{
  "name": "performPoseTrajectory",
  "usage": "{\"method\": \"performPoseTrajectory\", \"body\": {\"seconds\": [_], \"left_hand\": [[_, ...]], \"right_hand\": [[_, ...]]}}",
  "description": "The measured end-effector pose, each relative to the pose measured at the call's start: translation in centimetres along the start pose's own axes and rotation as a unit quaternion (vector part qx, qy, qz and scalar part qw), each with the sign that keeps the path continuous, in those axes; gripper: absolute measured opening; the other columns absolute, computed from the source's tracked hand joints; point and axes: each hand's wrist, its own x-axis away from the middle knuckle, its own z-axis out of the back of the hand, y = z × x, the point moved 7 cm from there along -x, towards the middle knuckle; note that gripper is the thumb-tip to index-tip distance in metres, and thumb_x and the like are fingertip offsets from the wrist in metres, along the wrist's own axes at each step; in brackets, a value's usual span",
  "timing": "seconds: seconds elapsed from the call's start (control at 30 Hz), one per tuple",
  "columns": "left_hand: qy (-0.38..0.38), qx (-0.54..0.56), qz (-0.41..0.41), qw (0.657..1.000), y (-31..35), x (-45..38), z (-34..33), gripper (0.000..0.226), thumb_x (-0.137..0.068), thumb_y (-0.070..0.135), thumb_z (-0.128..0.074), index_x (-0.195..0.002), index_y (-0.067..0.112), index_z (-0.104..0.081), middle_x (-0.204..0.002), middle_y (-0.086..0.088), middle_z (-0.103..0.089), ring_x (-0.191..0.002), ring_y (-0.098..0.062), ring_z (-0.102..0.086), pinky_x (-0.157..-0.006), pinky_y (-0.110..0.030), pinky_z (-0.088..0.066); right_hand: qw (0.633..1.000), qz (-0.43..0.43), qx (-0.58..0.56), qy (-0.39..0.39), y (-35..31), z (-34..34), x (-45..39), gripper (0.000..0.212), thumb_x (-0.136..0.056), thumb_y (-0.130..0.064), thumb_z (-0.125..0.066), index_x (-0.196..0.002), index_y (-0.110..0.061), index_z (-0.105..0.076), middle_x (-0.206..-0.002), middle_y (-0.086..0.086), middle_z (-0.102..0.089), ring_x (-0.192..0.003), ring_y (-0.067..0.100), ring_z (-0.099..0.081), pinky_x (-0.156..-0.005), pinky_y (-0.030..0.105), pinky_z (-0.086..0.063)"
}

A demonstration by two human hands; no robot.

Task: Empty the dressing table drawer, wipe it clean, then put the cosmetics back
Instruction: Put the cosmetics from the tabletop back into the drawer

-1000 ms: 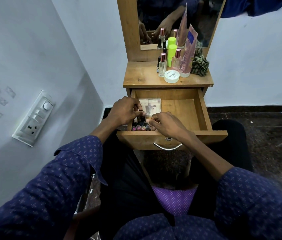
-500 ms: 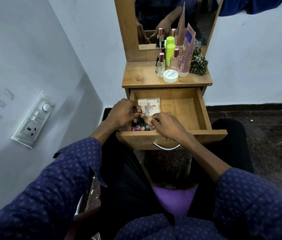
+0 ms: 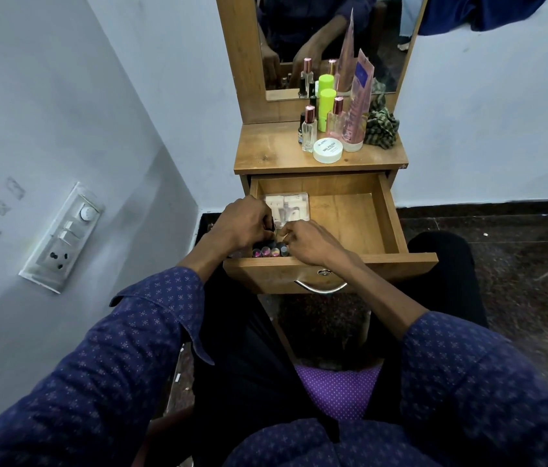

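Drawer: left hand, right hand curled over lipsticks.

Open wooden drawer bare on right half, small upright lipstick tubes and clear plastic box crowding left

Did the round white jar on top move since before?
No. The round white jar sits in the same spot by the clear perfume bottle, near the tabletop's front edge.

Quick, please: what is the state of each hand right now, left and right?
Left hand: fingers curled in the drawer; what it holds cannot be told.
Right hand: curled beside the small bottles; cannot be told.
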Motion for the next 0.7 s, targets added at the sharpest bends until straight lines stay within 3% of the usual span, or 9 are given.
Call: {"method": "performPoseTrajectory", "body": {"seconds": [0.13,0.23,0.5,0.6,0.7], "left_hand": [[0.005,-0.022,-0.004,1.0,0.1,0.1,0.3,0.011,-0.082,0.034,-0.087,-0.089,0.027,-0.081,-0.093,0.001,-0.076,-0.082,-0.023,-0.07,-0.068,-0.031,-0.051],[-0.001,-0.004,0.002,1.0,-0.1,0.3,0.3,0.01,-0.082,0.032,-0.086,-0.091,0.027,-0.083,-0.093,0.003,-0.078,-0.083,-0.021,-0.071,-0.073,-0.035,-0.058],[0.003,-0.009,-0.005,1.0,-0.2,0.5,0.2,0.011,-0.086,0.034,-0.083,-0.097,0.03,-0.083,-0.095,0.002,-0.078,-0.089,-0.021,-0.07,-0.072,-0.032,-0.053],[0.005,-0.008,-0.009,1.0,0.0,0.2,0.1,0.011,-0.086,0.034,-0.082,-0.096,0.03,-0.083,-0.095,0.0,-0.078,-0.088,-0.022,-0.07,-0.07,-0.031,-0.05],[0.015,-0.009,-0.02,1.0,0.6,-0.1,0.3,0.012,-0.087,0.034,-0.082,-0.097,0.028,-0.084,-0.096,0.002,-0.078,-0.089,-0.02,-0.07,-0.068,-0.03,-0.047]], "right_hand": [[0.999,-0.006,0.005,-0.035,-0.9,-0.9,-0.5,0.025,-0.084,-0.007,-0.048,-0.093,-0.013,-0.07,-0.091,0.011,-0.07,-0.085,0.034,-0.065,-0.072,0.04,-0.054],[0.999,-0.004,0.0,-0.034,-1.0,-1.0,-0.4,0.02,-0.086,-0.008,-0.048,-0.09,-0.011,-0.068,-0.084,0.01,-0.068,-0.079,0.032,-0.064,-0.062,0.036,-0.047],[0.997,0.007,-0.077,-0.007,-0.8,-0.1,-0.2,0.035,-0.091,-0.002,-0.046,-0.101,-0.019,-0.076,-0.102,0.006,-0.076,-0.089,0.022,-0.07,-0.078,0.037,-0.059],[0.988,-0.013,-0.153,0.023,0.1,1.2,0.1,0.036,-0.095,0.003,-0.045,-0.106,-0.015,-0.074,-0.103,0.0,-0.077,-0.056,0.004,-0.066,-0.052,0.022,-0.052],[0.975,-0.03,-0.209,0.07,1.8,2.9,0.2,0.034,-0.099,0.0,-0.042,-0.102,-0.014,-0.073,-0.097,-0.004,-0.079,-0.044,0.009,-0.06,-0.044,0.021,-0.045]]}}
